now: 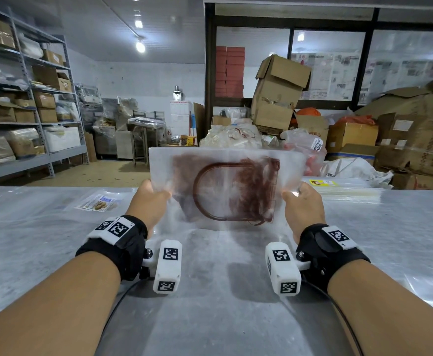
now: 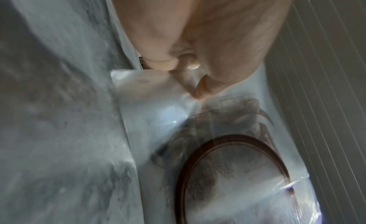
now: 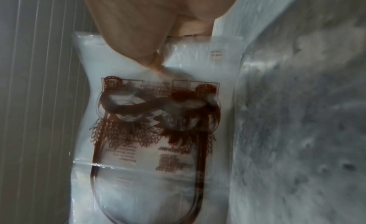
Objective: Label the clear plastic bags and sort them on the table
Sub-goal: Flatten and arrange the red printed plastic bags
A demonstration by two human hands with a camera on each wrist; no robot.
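A stack of clear plastic bags (image 1: pixel 225 186) printed with a brown arch design stands upright on its lower edge above the table. My left hand (image 1: pixel 150 199) pinches its left side, thumb in front. My right hand (image 1: pixel 301 201) pinches its right side the same way. The left wrist view shows my left hand's fingers (image 2: pixel 178 61) closed on the bags (image 2: pixel 217 157). In the right wrist view my right thumb (image 3: pixel 138 44) presses the printed bags (image 3: pixel 154 125). A labelled bag (image 1: pixel 98 202) with a picture sticker lies flat at the table's far left.
The grey plastic-covered table (image 1: pixel 223 291) fills the foreground. A flat pile of clear bags (image 1: pixel 346 190) with a yellow label lies at the far right edge. Behind the table stand cardboard boxes (image 1: pixel 279 93), filled plastic sacks (image 1: pixel 233 136) and metal shelving (image 1: pixel 30 98).
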